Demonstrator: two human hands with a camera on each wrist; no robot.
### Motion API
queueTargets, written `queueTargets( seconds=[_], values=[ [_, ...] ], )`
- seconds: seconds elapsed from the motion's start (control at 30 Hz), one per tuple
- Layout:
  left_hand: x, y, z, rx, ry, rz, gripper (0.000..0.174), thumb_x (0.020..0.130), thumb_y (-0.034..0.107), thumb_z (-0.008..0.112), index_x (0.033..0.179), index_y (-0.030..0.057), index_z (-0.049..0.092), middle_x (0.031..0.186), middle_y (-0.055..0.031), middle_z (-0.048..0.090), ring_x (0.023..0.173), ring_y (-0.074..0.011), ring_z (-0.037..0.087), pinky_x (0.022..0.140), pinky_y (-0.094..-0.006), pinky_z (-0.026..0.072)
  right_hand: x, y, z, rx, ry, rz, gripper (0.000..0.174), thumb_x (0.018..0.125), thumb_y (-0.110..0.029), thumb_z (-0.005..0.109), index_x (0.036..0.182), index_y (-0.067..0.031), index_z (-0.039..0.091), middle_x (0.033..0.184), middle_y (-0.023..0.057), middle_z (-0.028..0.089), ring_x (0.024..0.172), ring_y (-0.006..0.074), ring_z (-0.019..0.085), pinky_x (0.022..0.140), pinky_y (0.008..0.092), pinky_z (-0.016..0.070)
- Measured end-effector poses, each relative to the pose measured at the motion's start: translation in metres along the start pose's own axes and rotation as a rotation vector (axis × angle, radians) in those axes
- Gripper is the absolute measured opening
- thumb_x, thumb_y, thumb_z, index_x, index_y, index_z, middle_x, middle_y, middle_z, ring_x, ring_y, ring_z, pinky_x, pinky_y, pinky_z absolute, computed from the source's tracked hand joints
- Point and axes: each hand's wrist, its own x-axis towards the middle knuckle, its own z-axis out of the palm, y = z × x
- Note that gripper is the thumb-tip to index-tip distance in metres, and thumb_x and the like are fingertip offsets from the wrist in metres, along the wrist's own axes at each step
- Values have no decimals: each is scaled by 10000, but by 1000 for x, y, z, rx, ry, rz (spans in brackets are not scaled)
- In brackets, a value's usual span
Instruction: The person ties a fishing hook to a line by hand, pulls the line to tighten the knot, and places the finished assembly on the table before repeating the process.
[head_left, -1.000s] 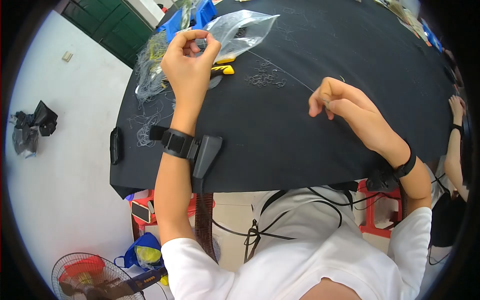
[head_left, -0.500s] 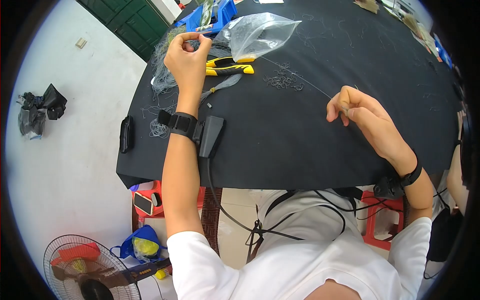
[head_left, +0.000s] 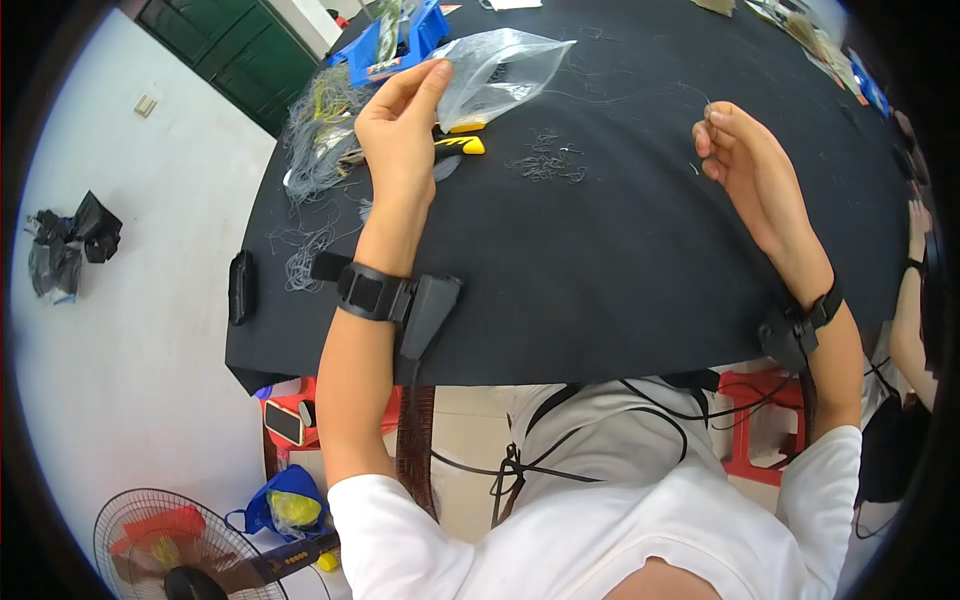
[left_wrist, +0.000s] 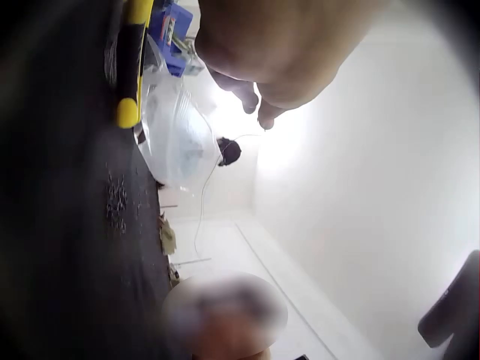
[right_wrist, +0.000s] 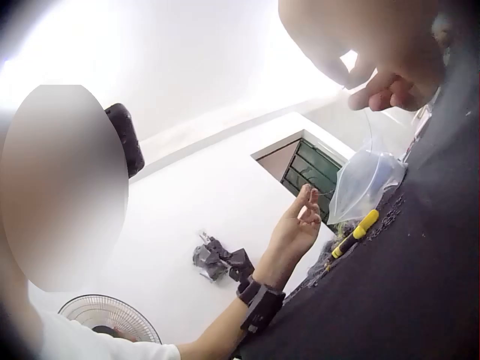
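While both hands are hovering above the black tabletop [head_left: 600, 280], they are sharing one thin line [head_left: 620, 95].

The left hand [head_left: 400, 130] is pinching the line between thumb and fingertips over the far-left part of the tabletop, and the right hand [head_left: 745, 165] is nipping its other end in curled fingers toward the far-right side. The line is sagging across the far part of the cloth between them, apparently being held up and apart so that it is running free rather than snagging. A clear plastic bag [head_left: 500, 65] is lying just beyond the left hand, with yellow-handled pliers [head_left: 460, 145] beside it and small wire pieces [head_left: 545, 165] scattered between the hands, seemingly within easy reach. A grey tangle of line [head_left: 315, 140] is spilling over the left edge near a blue tray [head_left: 390, 40].
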Motion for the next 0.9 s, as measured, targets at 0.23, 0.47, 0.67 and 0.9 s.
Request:
queueTargets(
  seconds=[0.23, 0.47, 0.67, 0.9],
  values=[
    [-15, 16, 14, 55, -171, 119, 163, 797, 49, 687, 947, -14, 673, 923, -82, 673, 845, -112, 623, 773, -208, 472, 17, -1, -29, 175, 113, 50, 179, 880, -244, 513, 919, -74, 557, 893, 33, 587, 821, 128, 531, 736, 268, 398],
    [-12, 14, 12, 134, -214, 267, 145, 804, 38, 676, 937, -20, 672, 894, -76, 672, 822, -100, 617, 761, -212, 477, 32, -15, -71, 452, -41, 115, 180, 860, -179, 500, 924, -14, 536, 911, 86, 606, 838, 174, 572, 746, 279, 455],
    [-10, 13, 10, 152, -207, 302, 124, 830, 43, 651, 940, -11, 660, 903, -48, 662, 827, -82, 600, 758, -203, 459, 37, -35, -96, 668, -275, 178, 102, 868, -111, 442, 883, -28, 500, 922, 43, 522, 882, 162, 521, 728, 278, 430],
    [1, 1, 6, 343, -189, 422, 86, 812, 49, 652, 873, -5, 677, 802, -23, 666, 714, -53, 571, 641, -184, 438, 30, -48, -95, 751, -345, 176, 55, 861, -82, 423, 891, -42, 446, 894, 33, 465, 859, 142, 467, 696, 269, 369]
  ],
)
